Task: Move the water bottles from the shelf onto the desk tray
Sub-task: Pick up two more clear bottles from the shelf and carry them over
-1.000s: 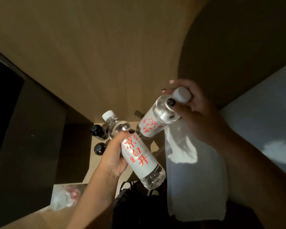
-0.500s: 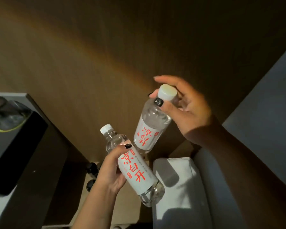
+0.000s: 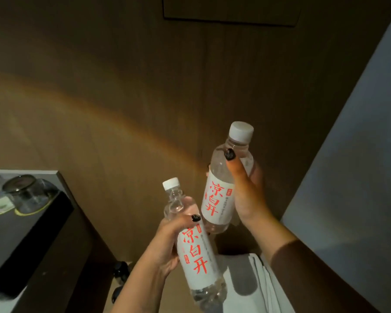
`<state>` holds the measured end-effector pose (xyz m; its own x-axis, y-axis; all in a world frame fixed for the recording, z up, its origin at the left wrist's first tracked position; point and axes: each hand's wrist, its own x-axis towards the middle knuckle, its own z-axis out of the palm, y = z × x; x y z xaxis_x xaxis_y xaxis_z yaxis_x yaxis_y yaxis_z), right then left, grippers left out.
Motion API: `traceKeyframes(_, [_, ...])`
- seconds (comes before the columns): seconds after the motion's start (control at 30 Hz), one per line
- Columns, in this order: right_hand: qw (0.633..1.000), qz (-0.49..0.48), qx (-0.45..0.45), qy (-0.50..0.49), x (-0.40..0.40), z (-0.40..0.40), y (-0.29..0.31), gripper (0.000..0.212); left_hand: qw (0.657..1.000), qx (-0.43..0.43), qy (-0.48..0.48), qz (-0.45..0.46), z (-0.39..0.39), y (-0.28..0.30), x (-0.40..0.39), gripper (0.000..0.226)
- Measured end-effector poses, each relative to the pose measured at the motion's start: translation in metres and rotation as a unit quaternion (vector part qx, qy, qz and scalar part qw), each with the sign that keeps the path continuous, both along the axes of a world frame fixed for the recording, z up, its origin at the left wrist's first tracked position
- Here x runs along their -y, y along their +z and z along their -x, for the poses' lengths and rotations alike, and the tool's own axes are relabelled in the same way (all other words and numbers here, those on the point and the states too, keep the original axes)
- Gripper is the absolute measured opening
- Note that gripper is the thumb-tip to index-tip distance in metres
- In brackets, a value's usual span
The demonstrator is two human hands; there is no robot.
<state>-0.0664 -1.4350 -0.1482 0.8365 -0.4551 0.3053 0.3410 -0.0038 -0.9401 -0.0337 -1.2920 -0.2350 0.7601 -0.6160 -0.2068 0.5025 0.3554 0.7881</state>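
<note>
Left hand point(image 3: 165, 242) wraps left bottle point(image 3: 195, 251) at label; right hand point(image 3: 246, 195) wraps right bottle point(image 3: 221, 188) mid-body. Full, likely weighty, thin-walled, slick plastic; label zone looks firmest.

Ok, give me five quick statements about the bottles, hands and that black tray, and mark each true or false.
1. Each hand holds one bottle. True: the left hand grips the near bottle, the right hand the far bottle.
2. Both bottles have their white caps on. True.
3. The far bottle stands on the tray. False: it is held in the air; the tray is off to the left.
4. The labels carry blue print. False: the characters are red.
5. An upturned glass sits on the tray. True, as far as the dim light shows.
</note>
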Motion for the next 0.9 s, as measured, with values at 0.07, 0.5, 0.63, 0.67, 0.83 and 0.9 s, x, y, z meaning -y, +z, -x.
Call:
traceKeyframes(0.07, [0.999,-0.031,-0.034,-0.009,0.009,-0.006,-0.008,0.031,0.999,0.009,-0.007,-0.046,0.007,-0.010,-0.004,0.066])
traceKeyframes(0.5, [0.948,0.072,-0.292,0.105,-0.008,0.023,-0.072,0.050,0.973,-0.023,0.101,-0.205,0.034,-0.033,-0.088,0.062])
traceKeyframes(0.63, [0.932,0.044,-0.333,0.132,-0.047,0.023,-0.090,0.059,0.941,0.035,0.161,-0.294,0.037,-0.022,-0.114,0.028])
traceKeyframes(0.67, [0.928,0.035,-0.342,0.142,-0.058,0.023,-0.093,0.057,0.929,0.048,0.182,-0.318,0.038,-0.023,-0.123,0.029])
traceKeyframes(0.83, [0.905,0.004,-0.374,0.201,-0.125,0.027,-0.110,0.052,0.902,0.040,0.231,-0.364,0.056,-0.029,-0.192,0.053])
traceKeyframes(0.9, [0.894,0.017,-0.386,0.227,-0.159,0.031,-0.115,0.053,0.895,0.044,0.243,-0.371,0.066,-0.030,-0.226,0.057])
